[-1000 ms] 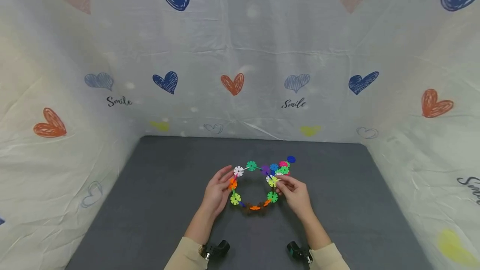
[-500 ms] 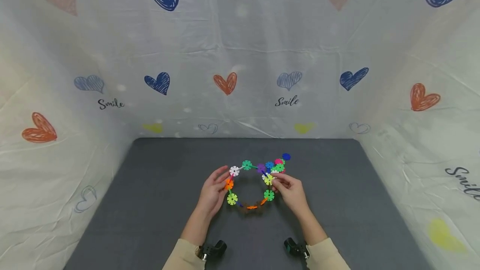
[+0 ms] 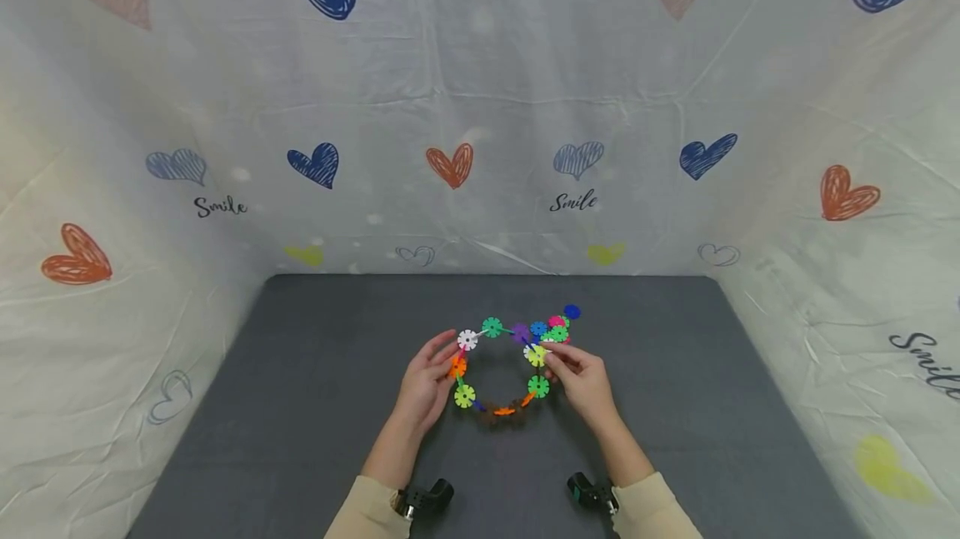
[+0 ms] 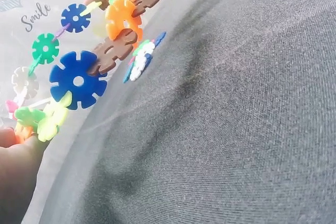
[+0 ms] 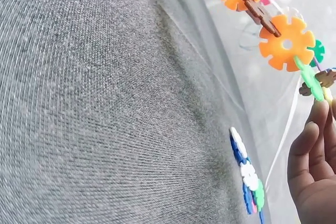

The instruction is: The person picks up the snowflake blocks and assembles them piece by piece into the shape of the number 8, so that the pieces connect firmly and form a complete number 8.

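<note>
A ring of notched discs [image 3: 492, 326] is formed from white, green, purple, yellow, orange, brown and blue pieces, slotted edge to edge. It is held up above the grey table [image 3: 337, 347], between the two hands. Its left side is pinched by the left hand [image 3: 424, 385] near an orange disc [image 3: 458, 366]; its right side is pinched by the fingertips of the right hand [image 3: 588, 386]. A flat cluster of joined discs [image 4: 139, 65] is seen on the table, beyond the ring's far right.

The word "Smile" [image 3: 573, 202] stands 3 times on pale cloth [image 3: 517, 64].
</note>
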Demonstrator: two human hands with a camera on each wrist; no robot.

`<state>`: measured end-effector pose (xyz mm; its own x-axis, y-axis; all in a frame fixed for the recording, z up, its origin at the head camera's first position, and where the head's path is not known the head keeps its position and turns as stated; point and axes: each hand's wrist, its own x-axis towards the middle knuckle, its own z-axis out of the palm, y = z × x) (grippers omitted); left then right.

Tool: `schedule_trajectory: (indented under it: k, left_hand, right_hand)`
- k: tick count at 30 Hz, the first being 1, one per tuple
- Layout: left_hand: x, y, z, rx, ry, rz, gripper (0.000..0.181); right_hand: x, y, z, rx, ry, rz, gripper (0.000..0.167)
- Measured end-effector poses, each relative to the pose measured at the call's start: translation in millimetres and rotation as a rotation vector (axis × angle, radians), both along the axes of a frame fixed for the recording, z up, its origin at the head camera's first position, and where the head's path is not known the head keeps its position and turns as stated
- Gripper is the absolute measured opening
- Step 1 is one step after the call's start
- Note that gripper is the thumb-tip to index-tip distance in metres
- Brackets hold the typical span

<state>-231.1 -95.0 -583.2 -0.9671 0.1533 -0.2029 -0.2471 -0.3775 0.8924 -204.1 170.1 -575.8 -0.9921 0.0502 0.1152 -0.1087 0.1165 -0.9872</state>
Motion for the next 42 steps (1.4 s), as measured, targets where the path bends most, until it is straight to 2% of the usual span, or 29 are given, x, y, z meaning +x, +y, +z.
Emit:
schedule_trajectory:
  k: [5, 10, 14, 18, 21, 25, 27, 31, 35, 38, 42]
  left_hand:
    - [-0.9, 1.0, 0.2, 0.008, -0.015, 0.008, 0.051]
    - [-0.7, 2.5, 1.5, 0.040, -0.018, 0.011, 0.048]
    - [1.1, 2.6, 3.0, 0.113, -0.008, -0.007, 0.045]
    - [3.9, 0.6, 5.9, 0.212, -0.004, -0.031, 0.056]
    - [4.9, -1.1, 6.8, 0.265, 0.005, -0.047, 0.067]
    - [5.9, -1.9, 8.0, 0.302, 0.011, -0.050, 0.071]
    - [6.0, -2.3, 8.8, 0.314, 0.012, -0.048, 0.071]
    - [4.6, -2.7, 10.0, 0.327, 0.017, -0.047, 0.069]
    - [3.3, -3.1, 11.1, 0.330, 0.015, -0.054, 0.068]
    - [2.5, -3.8, 11.4, 0.322, 0.011, -0.057, 0.067]
    - [1.2, -5.0, 11.1, 0.323, 0.010, -0.059, 0.063]
  right_hand:
    - [6.8, -3.1, 18.7, 0.012, -0.013, -0.007, 0.024]
    - [7.2, -2.8, 19.6, -0.003, -0.020, -0.016, 0.023]
    - [6.3, -1.9, 17.3, -0.017, -0.027, -0.022, 0.022]
    - [5.4, -1.5, 15.6, -0.026, -0.041, -0.031, 0.022]
    - [0.7, 0.7, 3.4, -0.031, -0.051, -0.042, 0.023]
    - [-4.7, 2.9, -13.5, -0.028, -0.056, -0.053, 0.025]
    - [-4.1, 2.0, -14.5, -0.037, -0.076, -0.053, 0.026]
    - [-2.0, -0.4, -15.5, -0.043, -0.189, -0.022, 0.033]
    - [-0.1, -2.9, -17.1, -0.012, -0.305, 0.050, 0.043]
    - [1.1, -4.6, -17.4, 0.008, -0.320, 0.106, 0.047]
    - [2.6, -6.7, -16.6, 0.046, -0.304, 0.155, 0.044]
